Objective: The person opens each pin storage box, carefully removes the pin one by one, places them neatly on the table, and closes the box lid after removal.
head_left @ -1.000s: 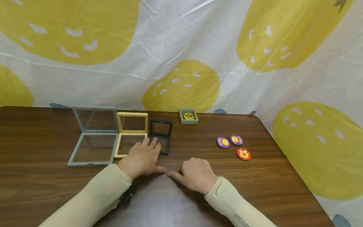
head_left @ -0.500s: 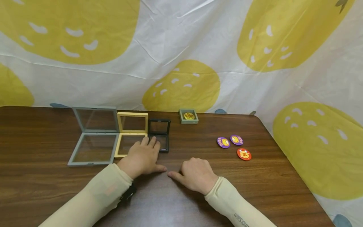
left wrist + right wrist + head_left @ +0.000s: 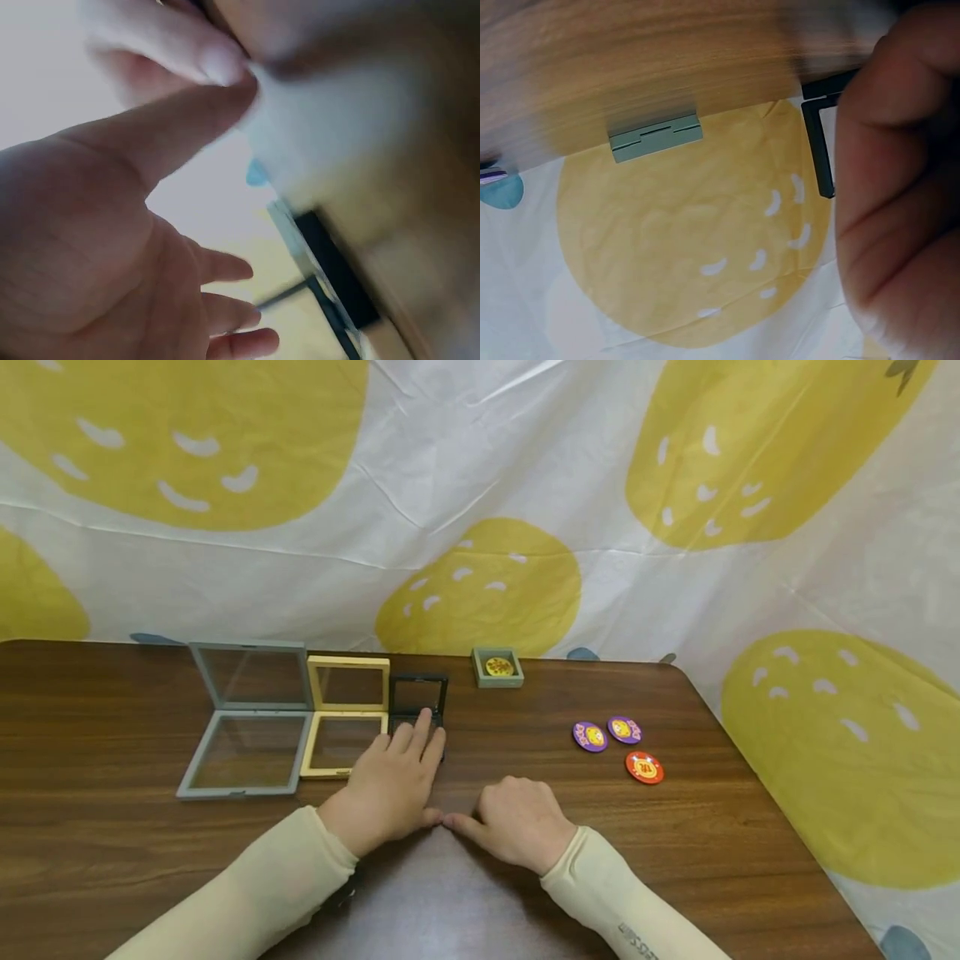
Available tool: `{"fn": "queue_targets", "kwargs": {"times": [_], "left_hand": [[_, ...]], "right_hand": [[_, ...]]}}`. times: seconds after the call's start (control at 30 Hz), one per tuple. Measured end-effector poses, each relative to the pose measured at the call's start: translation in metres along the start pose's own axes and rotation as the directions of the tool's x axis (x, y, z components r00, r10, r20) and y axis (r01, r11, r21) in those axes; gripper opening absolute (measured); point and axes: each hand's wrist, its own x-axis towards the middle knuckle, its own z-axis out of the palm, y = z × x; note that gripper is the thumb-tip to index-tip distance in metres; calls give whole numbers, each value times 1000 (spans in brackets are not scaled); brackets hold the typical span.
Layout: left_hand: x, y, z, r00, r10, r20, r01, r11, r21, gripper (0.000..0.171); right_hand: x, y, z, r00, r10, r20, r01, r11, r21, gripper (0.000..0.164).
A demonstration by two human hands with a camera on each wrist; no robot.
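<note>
My left hand (image 3: 386, 789) stretches its fairly straight fingers over the base of a small black display frame (image 3: 420, 693), hiding most of that base. The black frame's lid stands up behind the fingertips and also shows in the left wrist view, where the frame (image 3: 337, 266) is beyond the fingers. Against its left side stands a cream-yellow frame (image 3: 307, 752), unfolded the same way. My right hand (image 3: 525, 822) rests on the table, fingers loosely curled and holding nothing. Its thumb points left and its tip meets the left thumb's tip.
A larger grey-blue frame (image 3: 197, 768) lies unfolded left of the yellow one. Near the back edge sits a small grey-green box (image 3: 517, 681) holding a yellow round badge (image 3: 499, 667). Two purple badges (image 3: 590, 737) and a red badge (image 3: 645, 767) lie right. A patterned cloth (image 3: 480, 468) hangs behind.
The black frame has slid left until it sits against the yellow frame. My left hand has then shifted a little right, over the black base. The right hand stays put.
</note>
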Motion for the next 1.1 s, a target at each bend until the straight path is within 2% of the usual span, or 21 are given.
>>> {"fn": "queue_targets", "kwargs": {"times": [0.1,0.2,0.3,0.4,0.57,0.63,0.8,0.87,1.1], "left_hand": [[-8,18,0,997,67,-48,-63,995,77,82],[-17,35,2,987,155,-40,-150,982,114,86],[-25,48,4,971,238,13,-238,967,85,97],[-29,54,6,963,264,55,-265,964,15,106],[-29,54,5,965,239,105,-229,969,-95,117],[-28,54,3,971,192,143,-175,976,-128,121],[-23,54,-1,975,76,206,-59,994,-89,126],[-21,54,-2,975,70,209,-60,997,-54,123],[-20,54,-3,974,74,215,-68,997,-34,120]], "right_hand": [[1,1,0,1000,-2,-2,2,1000,-7,56],[3,3,-2,1000,-6,14,6,1000,1,42],[4,8,-5,998,19,54,-21,1000,24,29],[5,12,-7,994,49,93,-53,998,38,29],[6,17,-7,993,59,105,-66,996,56,31],[7,19,-6,992,56,112,-65,995,75,37],[11,30,-8,987,70,144,-88,989,121,49],[12,34,-9,985,82,149,-102,986,131,48],[14,40,-10,984,90,155,-114,982,153,46]]}}
